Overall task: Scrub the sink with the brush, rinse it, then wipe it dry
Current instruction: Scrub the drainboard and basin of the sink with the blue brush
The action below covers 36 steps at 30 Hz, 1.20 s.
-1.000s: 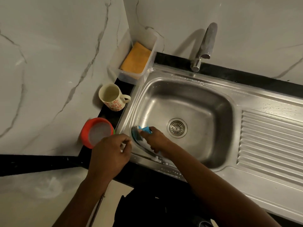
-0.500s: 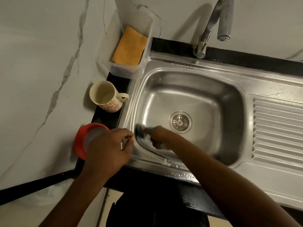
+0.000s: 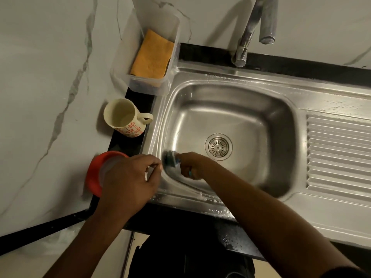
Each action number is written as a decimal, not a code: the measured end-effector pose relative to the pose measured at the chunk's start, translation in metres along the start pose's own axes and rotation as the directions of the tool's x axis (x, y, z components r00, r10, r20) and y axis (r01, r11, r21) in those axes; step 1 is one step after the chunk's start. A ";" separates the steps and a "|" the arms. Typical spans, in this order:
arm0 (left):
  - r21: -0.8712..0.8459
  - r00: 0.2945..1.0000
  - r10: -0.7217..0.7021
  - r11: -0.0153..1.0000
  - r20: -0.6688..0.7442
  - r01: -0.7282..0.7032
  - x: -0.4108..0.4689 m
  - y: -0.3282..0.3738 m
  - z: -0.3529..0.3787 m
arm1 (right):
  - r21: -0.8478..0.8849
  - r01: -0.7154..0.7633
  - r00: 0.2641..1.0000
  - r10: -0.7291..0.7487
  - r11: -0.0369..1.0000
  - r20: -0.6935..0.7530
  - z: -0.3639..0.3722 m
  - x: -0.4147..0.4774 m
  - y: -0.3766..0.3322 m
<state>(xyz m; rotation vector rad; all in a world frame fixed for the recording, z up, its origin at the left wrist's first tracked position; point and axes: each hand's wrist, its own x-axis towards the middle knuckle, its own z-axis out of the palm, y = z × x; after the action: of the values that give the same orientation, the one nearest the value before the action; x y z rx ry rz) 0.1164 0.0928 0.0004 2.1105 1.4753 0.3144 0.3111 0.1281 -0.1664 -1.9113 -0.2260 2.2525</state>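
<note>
Right hand gripped blue-handled dark brush, head against front-left inner wall of stainless steel sink. Left hand sat over the sink's front-left rim, fingers curled, thumb meeting forefinger; could not tell whether it pinched anything. Orange cloth lay in clear plastic tub.

no readable text or labels, mug only shows red print (flower shapes)
</note>
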 end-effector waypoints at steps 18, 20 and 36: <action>-0.015 0.999 0.020 1.000 0.034 -0.020 -0.002 -0.010 0.004 | -0.071 0.236 0.950 -0.245 0.969 -0.194 -0.003 0.027 -0.008; -0.012 0.999 0.021 1.000 0.037 -0.021 -0.002 -0.010 0.003 | -0.083 0.386 0.840 -0.387 0.919 -0.381 -0.005 0.041 -0.044; 0.007 0.997 0.074 0.997 0.026 -0.074 -0.004 -0.005 0.006 | -0.592 0.397 0.784 -0.594 0.701 -0.178 -0.007 0.036 0.028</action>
<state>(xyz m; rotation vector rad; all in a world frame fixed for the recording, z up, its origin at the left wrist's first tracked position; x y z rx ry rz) 0.1137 0.0890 -0.0074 2.1711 1.3880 0.3083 0.3110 0.1090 -0.2083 -2.1002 -1.2659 1.5238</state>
